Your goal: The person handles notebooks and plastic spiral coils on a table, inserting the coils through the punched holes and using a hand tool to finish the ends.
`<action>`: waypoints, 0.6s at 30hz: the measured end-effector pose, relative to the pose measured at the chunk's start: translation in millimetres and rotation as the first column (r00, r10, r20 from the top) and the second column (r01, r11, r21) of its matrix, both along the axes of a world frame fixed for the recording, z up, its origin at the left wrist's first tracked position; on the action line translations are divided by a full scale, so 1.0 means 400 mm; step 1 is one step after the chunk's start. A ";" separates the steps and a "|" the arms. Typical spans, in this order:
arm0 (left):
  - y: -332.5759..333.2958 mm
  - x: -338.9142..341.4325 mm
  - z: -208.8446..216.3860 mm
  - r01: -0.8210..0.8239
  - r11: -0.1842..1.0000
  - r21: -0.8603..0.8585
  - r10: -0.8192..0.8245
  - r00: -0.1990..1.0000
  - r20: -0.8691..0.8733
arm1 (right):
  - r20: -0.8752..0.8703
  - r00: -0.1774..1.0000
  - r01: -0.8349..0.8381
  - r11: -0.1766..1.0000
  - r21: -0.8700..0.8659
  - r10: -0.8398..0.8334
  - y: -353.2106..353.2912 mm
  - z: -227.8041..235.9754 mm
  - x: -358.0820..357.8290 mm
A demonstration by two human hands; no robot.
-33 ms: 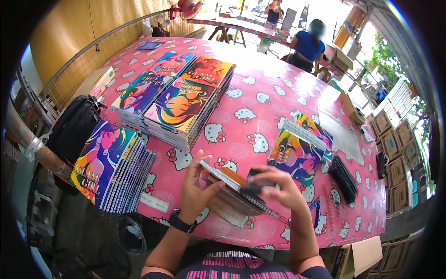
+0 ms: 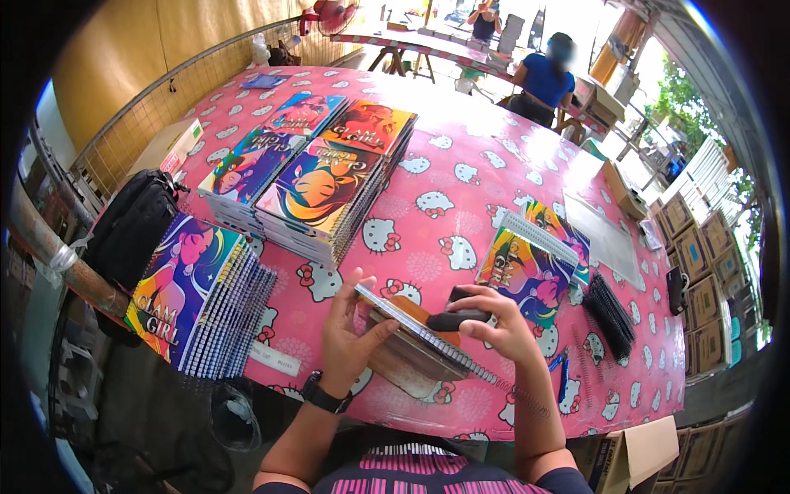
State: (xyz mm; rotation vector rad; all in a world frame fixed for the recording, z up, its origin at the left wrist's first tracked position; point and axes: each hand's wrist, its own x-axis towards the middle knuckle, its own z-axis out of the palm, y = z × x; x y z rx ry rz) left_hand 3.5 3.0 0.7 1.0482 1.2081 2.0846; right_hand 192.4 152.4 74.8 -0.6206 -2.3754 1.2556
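Note:
My left hand (image 2: 350,337) grips a notebook (image 2: 393,308) by its left end, tilted so its spine edge faces up. A wooden block (image 2: 407,362) lies right below it. From the spine's right end a dark wire coil (image 2: 494,379) trails toward my right forearm. My right hand (image 2: 498,325) has its fingers closed round a dark, smooth block-like tool (image 2: 453,319), held just above the spine. What kind of tool this is I cannot tell. Several loose coils (image 2: 588,362) lie to the right, beside blue-handled pliers (image 2: 562,375).
Stacked colourful notebooks (image 2: 321,185) stand at the far left, and more spiral-bound ones (image 2: 185,288) at the near left. Two notebooks (image 2: 527,276) lie to the right, near a bundle of black coils (image 2: 609,317). A black bag (image 2: 132,222) sits at the left edge. Co-workers (image 2: 547,82) are beyond.
My right hand has lifted the dark tool slightly off the spine and moved up, uncovering more of the spine edge. The left hand keeps its hold on the notebook.

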 end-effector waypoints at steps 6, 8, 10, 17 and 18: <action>-0.025 -0.021 -0.020 -0.070 0.996 -0.061 0.072 0.997 0.040 | -0.041 0.999 -0.026 0.999 -0.038 0.025 -0.028 -0.037 -0.040; -0.021 -0.039 -0.014 -0.062 0.996 -0.069 0.066 0.996 0.053 | -0.045 0.995 0.089 0.991 -0.098 -0.094 -0.026 -0.032 -0.041; -0.012 -0.035 -0.008 -0.055 0.995 -0.081 0.060 0.996 0.064 | -0.441 0.872 -0.388 0.849 -0.359 0.212 -0.047 0.006 -0.036; -0.010 -0.042 0.005 -0.003 0.993 -0.114 0.002 1.000 -0.001 | -0.469 0.856 -0.415 0.829 -0.374 0.218 -0.037 -0.008 -0.069; -0.011 -0.040 0.001 0.001 0.994 -0.108 0.002 1.000 0.028 | -0.286 0.942 -0.266 0.913 -0.311 0.177 -0.033 -0.011 -0.077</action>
